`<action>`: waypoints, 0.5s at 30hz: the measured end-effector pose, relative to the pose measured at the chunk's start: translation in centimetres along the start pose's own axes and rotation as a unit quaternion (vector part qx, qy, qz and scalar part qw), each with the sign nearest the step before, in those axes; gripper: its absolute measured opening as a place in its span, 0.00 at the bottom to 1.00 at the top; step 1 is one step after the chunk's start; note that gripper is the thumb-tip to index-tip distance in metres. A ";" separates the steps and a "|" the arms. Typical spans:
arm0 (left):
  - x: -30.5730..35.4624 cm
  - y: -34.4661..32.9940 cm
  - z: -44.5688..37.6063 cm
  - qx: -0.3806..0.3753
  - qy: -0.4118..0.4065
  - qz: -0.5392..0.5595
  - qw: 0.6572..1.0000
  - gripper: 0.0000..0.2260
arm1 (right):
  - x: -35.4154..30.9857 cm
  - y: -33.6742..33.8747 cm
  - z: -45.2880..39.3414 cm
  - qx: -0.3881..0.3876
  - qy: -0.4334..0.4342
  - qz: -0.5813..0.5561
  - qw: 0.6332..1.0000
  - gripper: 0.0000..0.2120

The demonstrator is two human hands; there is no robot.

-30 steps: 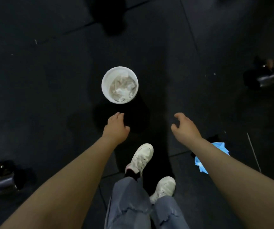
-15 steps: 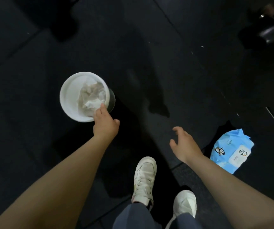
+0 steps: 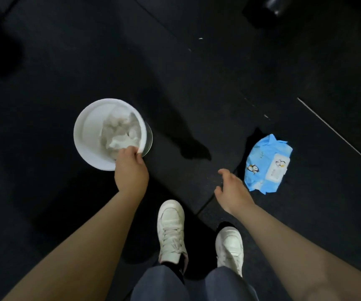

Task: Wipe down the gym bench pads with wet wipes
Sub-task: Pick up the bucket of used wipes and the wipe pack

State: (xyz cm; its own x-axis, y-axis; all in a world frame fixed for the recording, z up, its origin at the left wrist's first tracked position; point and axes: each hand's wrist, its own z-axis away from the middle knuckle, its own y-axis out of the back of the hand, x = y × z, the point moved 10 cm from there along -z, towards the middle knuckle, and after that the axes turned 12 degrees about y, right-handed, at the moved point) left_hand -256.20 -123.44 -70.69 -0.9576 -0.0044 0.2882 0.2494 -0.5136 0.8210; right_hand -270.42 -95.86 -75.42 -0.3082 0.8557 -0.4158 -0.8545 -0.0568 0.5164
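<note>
A white round bin (image 3: 88,135) holding crumpled used wipes (image 3: 118,133) sits tilted over the dark rubber floor. My left hand (image 3: 130,170) grips its near rim, fingers curled over the edge. A blue pack of wet wipes (image 3: 266,161) with a white flap lies flat on the floor at the right. My right hand (image 3: 231,192) hovers just left of the pack with fingers spread, holding nothing and not touching it. No bench pad is in view.
My two white sneakers (image 3: 171,231) stand on the floor below the hands. A dark metal equipment part (image 3: 273,5) sits at the top right. Seams run between the black floor mats (image 3: 197,83).
My left hand has reached forward and taken hold of the bin's rim, and the bin now tilts. My right hand has come close to the blue pack as the view swung right.
</note>
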 end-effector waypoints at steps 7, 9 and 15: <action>7.2 -7.8 6.4 -0.054 -0.123 -0.054 0.989 0.09 | 8.1 4.3 0.7 0.079 -0.070 -0.032 0.994 0.24; 8.5 -9.7 8.0 -0.086 -0.168 -0.071 0.980 0.10 | 10.4 5.6 0.5 0.101 -0.098 -0.029 0.990 0.24; 10.8 -11.5 9.3 -0.073 -0.272 -0.119 0.952 0.06 | 16.1 7.8 -0.6 0.171 -0.199 -0.077 0.962 0.30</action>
State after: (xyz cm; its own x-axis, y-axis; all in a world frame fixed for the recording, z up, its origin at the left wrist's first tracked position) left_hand -268.05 -109.59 -72.42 -0.7579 0.5521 0.3474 -0.0268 -0.5585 0.8291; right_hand -282.32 -82.85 -78.50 0.0531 0.9734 -0.2231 -0.6693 0.2005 0.7154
